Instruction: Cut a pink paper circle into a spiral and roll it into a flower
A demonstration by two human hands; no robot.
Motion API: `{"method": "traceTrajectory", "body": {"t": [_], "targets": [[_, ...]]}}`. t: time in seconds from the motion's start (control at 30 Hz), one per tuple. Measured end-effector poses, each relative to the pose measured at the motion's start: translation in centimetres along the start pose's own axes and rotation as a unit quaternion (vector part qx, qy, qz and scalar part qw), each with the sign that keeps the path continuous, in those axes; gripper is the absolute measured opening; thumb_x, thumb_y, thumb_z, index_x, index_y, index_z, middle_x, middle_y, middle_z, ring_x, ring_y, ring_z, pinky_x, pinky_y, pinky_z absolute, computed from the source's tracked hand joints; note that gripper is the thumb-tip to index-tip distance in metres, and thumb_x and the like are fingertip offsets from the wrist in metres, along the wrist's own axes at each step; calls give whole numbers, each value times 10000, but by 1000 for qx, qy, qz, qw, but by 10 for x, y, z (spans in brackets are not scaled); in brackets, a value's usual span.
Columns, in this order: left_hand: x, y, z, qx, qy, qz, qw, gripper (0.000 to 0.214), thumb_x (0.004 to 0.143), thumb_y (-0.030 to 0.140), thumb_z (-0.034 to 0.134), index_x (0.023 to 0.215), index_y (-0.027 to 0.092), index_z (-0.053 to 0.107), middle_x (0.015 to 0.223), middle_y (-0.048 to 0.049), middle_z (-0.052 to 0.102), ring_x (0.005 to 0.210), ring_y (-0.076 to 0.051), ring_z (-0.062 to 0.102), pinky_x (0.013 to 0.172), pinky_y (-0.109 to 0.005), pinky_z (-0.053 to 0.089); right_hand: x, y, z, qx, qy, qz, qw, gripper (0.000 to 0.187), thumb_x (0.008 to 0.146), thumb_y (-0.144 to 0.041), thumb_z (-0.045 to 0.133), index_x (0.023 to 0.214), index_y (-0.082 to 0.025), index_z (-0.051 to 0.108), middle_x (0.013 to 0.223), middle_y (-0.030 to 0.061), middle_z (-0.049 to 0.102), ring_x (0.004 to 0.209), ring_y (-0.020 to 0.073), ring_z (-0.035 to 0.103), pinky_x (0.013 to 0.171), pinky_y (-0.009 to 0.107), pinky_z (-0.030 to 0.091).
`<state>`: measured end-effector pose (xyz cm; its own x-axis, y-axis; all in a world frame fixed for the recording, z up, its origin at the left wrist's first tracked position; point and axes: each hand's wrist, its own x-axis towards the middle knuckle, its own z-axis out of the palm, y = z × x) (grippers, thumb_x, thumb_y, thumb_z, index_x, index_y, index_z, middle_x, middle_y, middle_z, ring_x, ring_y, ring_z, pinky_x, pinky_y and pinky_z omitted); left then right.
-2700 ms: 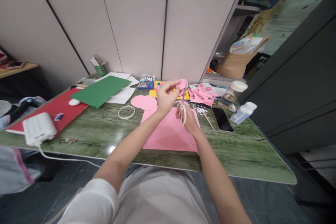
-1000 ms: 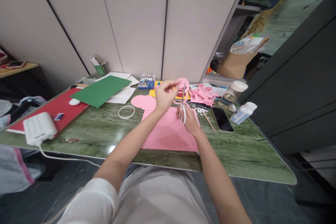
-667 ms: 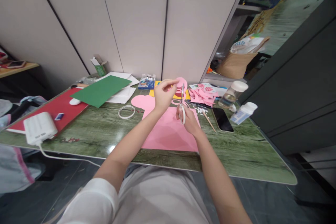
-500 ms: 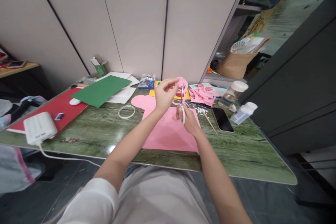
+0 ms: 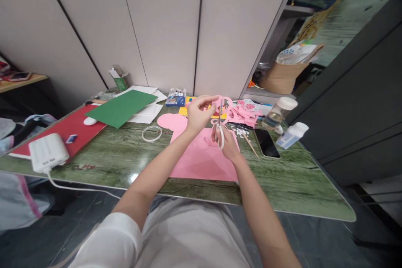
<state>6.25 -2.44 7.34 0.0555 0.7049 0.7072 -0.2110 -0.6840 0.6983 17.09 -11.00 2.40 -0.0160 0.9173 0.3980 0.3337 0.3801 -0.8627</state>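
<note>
My left hand (image 5: pixel 197 114) pinches a small pink paper piece (image 5: pixel 226 106) that curls into a spiral strip. My right hand (image 5: pixel 225 142) grips white-handled scissors (image 5: pixel 220 127), blades pointing up into that pink piece. Both hands hover over a large pink sheet (image 5: pixel 202 155) lying on the green table (image 5: pixel 125 157). A pink round cutout (image 5: pixel 171 121) lies just left of my left hand.
A white tape ring (image 5: pixel 151 132), green sheet (image 5: pixel 122 107), red sheet (image 5: pixel 61 130) and white power bank (image 5: pixel 47 152) lie to the left. A phone (image 5: pixel 266 142), wooden stick (image 5: pixel 249 143), two bottles (image 5: pixel 278 113) and pink scraps (image 5: pixel 246 114) sit to the right. A paint set (image 5: pixel 175 98) stands at the back.
The pink round piece has become a curling spiral strip as the scissors cut around it. My left hand has turned the piece slightly; the right hand has stayed almost in place.
</note>
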Motion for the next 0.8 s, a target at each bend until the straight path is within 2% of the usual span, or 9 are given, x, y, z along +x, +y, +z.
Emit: {"method": "traceTrajectory", "body": {"t": [0.37, 0.63, 0.8], "targets": [[1, 1, -2, -12, 32, -10, 999, 120, 730, 214, 629, 820, 188, 704, 838, -55, 685, 786, -132, 624, 733, -272, 499, 0, -3, 1, 19, -22, 16, 999, 264, 906, -438, 364, 795, -211, 443, 621, -31, 451, 552, 114, 422, 549, 257, 367], [2, 2, -4, -7, 46, -3, 999, 107, 738, 183, 613, 799, 182, 700, 829, -47, 679, 796, -129, 620, 747, -274, 498, 0, -2, 1, 12, -29, 11, 999, 251, 905, -391, 376, 735, -212, 420, 615, -30, 458, 561, 113, 423, 559, 253, 379], [0, 3, -1, -14, 36, -10, 999, 144, 732, 235, 644, 852, 180, 701, 872, -58, 678, 807, -130, 622, 745, -266, 500, 1, 0, 2, 11, -23, 7, 1000, 254, 907, -384, 368, 733, -207, 419, 611, -30, 460, 551, 108, 414, 553, 250, 363]]}}
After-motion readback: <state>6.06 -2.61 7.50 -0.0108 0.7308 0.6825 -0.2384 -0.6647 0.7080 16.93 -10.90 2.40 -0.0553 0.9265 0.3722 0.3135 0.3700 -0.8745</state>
